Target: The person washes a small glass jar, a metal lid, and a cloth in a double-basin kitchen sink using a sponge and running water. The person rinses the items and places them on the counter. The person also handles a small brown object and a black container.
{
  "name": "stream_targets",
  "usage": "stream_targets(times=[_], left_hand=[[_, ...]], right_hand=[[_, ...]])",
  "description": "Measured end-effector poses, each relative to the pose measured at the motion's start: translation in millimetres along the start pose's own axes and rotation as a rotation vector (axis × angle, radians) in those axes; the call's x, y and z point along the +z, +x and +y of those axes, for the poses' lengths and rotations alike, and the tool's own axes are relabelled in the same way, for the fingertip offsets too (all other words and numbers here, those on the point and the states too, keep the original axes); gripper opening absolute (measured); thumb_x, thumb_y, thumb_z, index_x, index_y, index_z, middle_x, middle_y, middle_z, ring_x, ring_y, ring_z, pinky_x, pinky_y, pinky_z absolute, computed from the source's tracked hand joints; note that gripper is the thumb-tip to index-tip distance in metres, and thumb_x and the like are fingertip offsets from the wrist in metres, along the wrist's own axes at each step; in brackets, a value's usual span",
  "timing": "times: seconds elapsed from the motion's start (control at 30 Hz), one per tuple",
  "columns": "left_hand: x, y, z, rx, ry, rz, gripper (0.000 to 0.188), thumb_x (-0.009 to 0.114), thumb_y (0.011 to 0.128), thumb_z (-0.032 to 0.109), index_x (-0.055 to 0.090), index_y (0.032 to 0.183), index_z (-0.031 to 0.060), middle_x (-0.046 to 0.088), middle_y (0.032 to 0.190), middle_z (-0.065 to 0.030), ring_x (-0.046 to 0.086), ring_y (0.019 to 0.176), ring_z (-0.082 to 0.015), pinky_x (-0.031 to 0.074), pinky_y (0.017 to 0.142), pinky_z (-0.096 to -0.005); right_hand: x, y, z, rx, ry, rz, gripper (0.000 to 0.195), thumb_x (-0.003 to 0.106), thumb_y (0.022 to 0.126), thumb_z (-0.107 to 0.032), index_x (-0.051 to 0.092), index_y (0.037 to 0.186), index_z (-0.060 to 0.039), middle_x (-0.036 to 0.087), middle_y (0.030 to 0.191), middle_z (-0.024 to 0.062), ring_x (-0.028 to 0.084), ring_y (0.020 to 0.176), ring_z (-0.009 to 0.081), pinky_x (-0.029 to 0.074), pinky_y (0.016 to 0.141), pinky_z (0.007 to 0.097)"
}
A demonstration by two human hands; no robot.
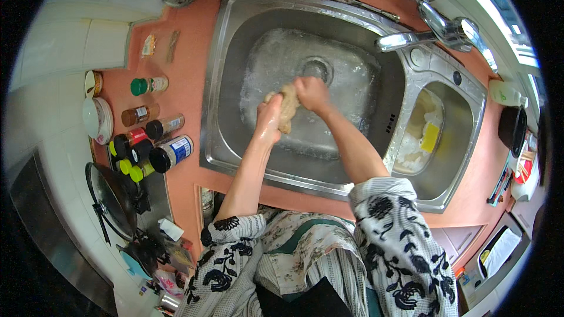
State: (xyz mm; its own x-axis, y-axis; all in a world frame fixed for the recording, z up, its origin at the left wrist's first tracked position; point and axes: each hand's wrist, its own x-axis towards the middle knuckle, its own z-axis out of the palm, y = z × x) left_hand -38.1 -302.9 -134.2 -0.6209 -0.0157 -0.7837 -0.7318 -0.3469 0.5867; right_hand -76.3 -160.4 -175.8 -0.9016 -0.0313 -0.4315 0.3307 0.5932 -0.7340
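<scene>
Both hands are over the large basin of a stainless steel sink (pixel 273 163). My left hand (pixel 269 116) grips a bunched, twisted beige cloth (pixel 289 108) from its left side. At the cloth's upper right end, my right hand (pixel 311 93) is closed on it, slightly blurred. My left wrist looks wet. Below the hands, the basin floor is wet with whitish suds, and the round drain strainer (pixel 318 69) lies just beyond my right hand. The chrome faucet (pixel 405 41) reaches over the basin's right rim; no stream of water shows from it.
A yellow sponge (pixel 429 137) lies among suds in the small right basin. Several spice jars (pixel 172 153) crowd the pink counter (pixel 185 97) at left, near stacked bowls (pixel 98 119) and a lidded wok (pixel 112 202). A metal spatula (pixel 359 3) rests along the back edge.
</scene>
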Motion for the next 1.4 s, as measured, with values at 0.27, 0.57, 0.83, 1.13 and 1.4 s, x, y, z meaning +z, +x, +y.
stream_targets(times=[0.27,0.57,0.83,1.13,1.4], left_hand=[[9,-22,9,0.229,0.165,-0.324,0.034,0.053,0.088,0.014,0.049,0.116,-0.0047,0.056,0.111,-0.01,0.056,0.097,-0.0157,0.044,0.084,-0.0273],[-10,-52,57,0.246,1.045,-0.43,0.034,0.072,0.062,0.001,0.061,0.094,0.0003,0.063,0.084,-0.0065,0.057,0.08,-0.0082,0.046,0.07,-0.0245],[-44,-66,75,0.13,0.124,-0.536,0.044,0.065,0.074,0.005,0.046,0.113,-0.0044,0.056,0.102,-0.0091,0.056,0.093,-0.0143,0.041,0.093,-0.0307],[-45,84,-85,0.497,1.088,-0.087,0.06,0.061,0.078,0.013,0.034,0.132,0.0115,0.049,0.12,-0.0202,0.05,0.11,-0.0299,0.039,0.096,-0.0405],[-57,107,-104,-0.024,-0.15,-0.035,0.041,0.051,0.086,0.027,0.048,0.12,0.0057,0.057,0.114,-0.0131,0.058,0.101,-0.0304,0.047,0.084,-0.0442]], right_hand=[[-40,-20,64,-0.354,-0.036,-0.177,0.048,0.064,0.068,-0.026,0.057,0.111,-0.0068,0.053,0.122,0.0143,0.052,0.109,0.0291,0.039,0.093,0.0346],[-96,-66,28,-0.021,1.145,-0.331,0.014,0.059,0.084,-0.011,0.051,0.095,-0.0064,0.058,0.091,0.002,0.055,0.084,0.0097,0.044,0.074,0.0249],[-148,-89,26,-0.059,1.163,-0.216,0.026,0.061,0.084,-0.013,0.046,0.105,-0.0093,0.061,0.098,0.0097,0.06,0.09,0.0171,0.05,0.075,0.0354],[8,-55,80,-0.022,-0.971,-0.235,0.07,0.055,0.08,-0.049,0.025,0.14,-0.0254,0.02,0.144,0.0172,0.041,0.118,0.0428,0.044,0.092,0.0433],[34,-30,78,-0.037,-0.146,-0.102,0.032,0.054,0.076,-0.013,0.059,0.108,-0.011,0.059,0.095,0.0166,0.055,0.091,0.0358,0.044,0.084,0.0427]])
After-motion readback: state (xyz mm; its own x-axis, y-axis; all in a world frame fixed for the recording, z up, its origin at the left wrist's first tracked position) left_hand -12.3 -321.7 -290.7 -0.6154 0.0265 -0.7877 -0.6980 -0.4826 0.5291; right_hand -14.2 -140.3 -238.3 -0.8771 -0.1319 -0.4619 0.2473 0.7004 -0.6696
